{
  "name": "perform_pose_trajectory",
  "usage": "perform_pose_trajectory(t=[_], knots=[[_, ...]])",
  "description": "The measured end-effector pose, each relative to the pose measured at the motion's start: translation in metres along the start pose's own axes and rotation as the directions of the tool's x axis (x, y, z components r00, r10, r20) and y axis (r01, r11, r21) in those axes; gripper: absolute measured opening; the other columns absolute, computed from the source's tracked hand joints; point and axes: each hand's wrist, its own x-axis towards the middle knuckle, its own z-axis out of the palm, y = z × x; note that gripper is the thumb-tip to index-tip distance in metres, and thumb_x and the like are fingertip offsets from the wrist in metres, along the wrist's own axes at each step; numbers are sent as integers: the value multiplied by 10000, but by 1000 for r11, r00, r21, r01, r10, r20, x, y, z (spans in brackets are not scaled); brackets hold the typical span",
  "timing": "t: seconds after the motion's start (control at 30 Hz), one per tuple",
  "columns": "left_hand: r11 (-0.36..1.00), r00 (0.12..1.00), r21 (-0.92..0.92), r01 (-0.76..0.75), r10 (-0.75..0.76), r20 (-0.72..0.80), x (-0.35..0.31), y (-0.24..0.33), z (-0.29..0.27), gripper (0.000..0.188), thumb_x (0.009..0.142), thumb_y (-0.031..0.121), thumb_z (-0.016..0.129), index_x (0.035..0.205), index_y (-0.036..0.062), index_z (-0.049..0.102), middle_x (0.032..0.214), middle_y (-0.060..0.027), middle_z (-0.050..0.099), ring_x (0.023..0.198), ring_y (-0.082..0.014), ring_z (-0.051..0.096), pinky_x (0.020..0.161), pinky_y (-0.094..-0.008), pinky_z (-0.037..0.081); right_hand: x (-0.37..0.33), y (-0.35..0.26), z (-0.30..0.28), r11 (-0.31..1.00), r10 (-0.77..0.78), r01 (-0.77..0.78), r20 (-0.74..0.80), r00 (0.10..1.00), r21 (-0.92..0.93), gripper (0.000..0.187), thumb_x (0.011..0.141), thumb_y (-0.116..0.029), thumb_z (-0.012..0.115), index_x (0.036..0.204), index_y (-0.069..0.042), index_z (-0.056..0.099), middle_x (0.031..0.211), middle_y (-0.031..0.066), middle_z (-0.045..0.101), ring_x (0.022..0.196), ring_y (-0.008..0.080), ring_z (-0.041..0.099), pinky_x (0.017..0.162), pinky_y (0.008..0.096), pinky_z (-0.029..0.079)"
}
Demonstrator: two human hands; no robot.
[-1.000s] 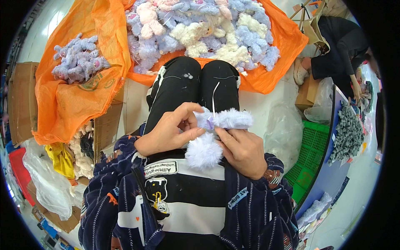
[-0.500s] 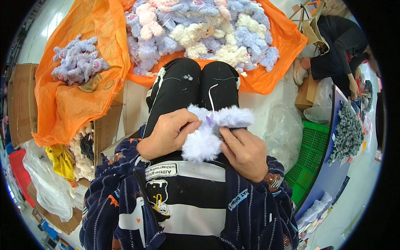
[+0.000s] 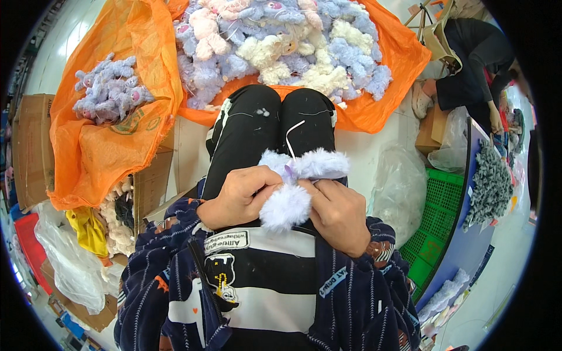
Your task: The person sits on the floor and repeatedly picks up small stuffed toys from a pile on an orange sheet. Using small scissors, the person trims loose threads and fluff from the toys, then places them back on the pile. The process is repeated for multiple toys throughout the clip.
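Over my lap is a small fluffy lavender plush piece [image 3: 285, 207], with a round tuft toward me and longer furry parts pointing away. At its middle sits a bit of purple ribbon [image 3: 288, 170], and a thin white strip [image 3: 291, 140] sticks up from there toward my knees. My left hand [image 3: 241, 196] pinches the plush from the left, thumb and forefinger closed beside the ribbon. From the right, my right hand [image 3: 336, 213] is closed on the plush too, its fingertips partly buried in the fur.
Beyond my knees, a heap of lavender, cream and pink plush toys [image 3: 263, 50] lies on orange sacking [image 3: 404, 64]. Another orange sack [image 3: 158, 70] holds more at left, near cardboard boxes [image 3: 35, 146]. Green crates [image 3: 430, 222] and a blue-edged table stand right; a person [image 3: 480, 58] bends beyond.
Both hands have drawn closer together around the plush, the right one moving inward to the left. The plush has shifted slightly left, and the white strip leans a little more.
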Motion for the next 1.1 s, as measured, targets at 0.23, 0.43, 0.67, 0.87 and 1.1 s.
perform_pose_trajectory(t=[0.23,0.43,0.67,0.87,1.1], knots=[[626,948,-721,297,-281,147,2,-20,-12,528,827,178,631,1261,29,369,1303,-126,385,1121,-186,442,952,-336,369,0,23,11,918,260,-230,-53,964,323,340,707,-121,702,1021,-37,601,804,102,582,687,230,600,587,294,478],[812,833,-196,550,-516,201,5,-47,9,670,734,189,700,1288,-20,386,1108,-157,567,1034,-204,544,880,-298,430,-11,73,61,375,672,-414,64,737,829,259,785,-93,680,981,23,557,785,-17,525,702,56,459,641,193,396],[481,801,-671,564,-517,302,16,-63,3,445,852,78,587,1260,-6,430,1108,-76,562,1007,-116,529,862,-264,443,7,62,85,440,602,-329,-3,798,836,267,844,-156,630,1008,30,530,818,-2,538,735,73,485,681,218,417],[758,892,-531,379,-452,-10,9,-67,12,535,790,147,689,1240,-7,443,1033,-83,582,915,-130,554,797,-270,455,9,56,63,774,449,-368,-38,893,515,212,820,-155,640,913,27,585,752,112,593,666,89,528,613,251,439],[925,947,262,276,-216,-237,5,-64,1,495,723,171,739,1137,15,519,727,-80,532,601,-175,528,559,-268,450,2,69,86,582,530,-436,87,844,686,183,841,-132,599,907,37,586,649,46,567,582,88,519,545,234,416]])
